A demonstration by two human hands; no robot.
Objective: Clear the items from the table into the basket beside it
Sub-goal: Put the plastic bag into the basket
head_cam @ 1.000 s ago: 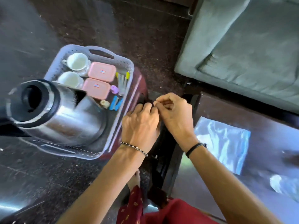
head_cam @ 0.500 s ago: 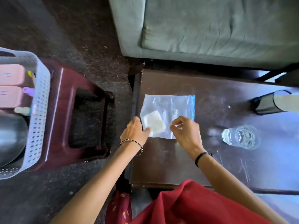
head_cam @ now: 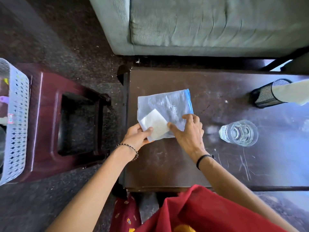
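Observation:
A clear plastic zip bag (head_cam: 168,106) with a blue strip along its right side lies on the dark wooden table (head_cam: 167,164), with a white square piece inside it. My left hand (head_cam: 138,135) grips the bag's near left corner, thumb on top. My right hand (head_cam: 189,131) presses down on the bag's near right part, thumb touching the white piece. The white perforated basket (head_cam: 16,124) stands at the far left on a maroon plastic stool (head_cam: 48,118); only its right wall shows.
A glass of water (head_cam: 238,132) stands on the table right of my hands. A black mesh cup (head_cam: 267,93) lies on its side at the table's right edge with something pale in it. A grey-green sofa (head_cam: 200,22) runs behind the table.
Both hands left the stool edge for the table. The left hand now holds the bag's corner, the right hand lies on it, and the bag sits slightly turned.

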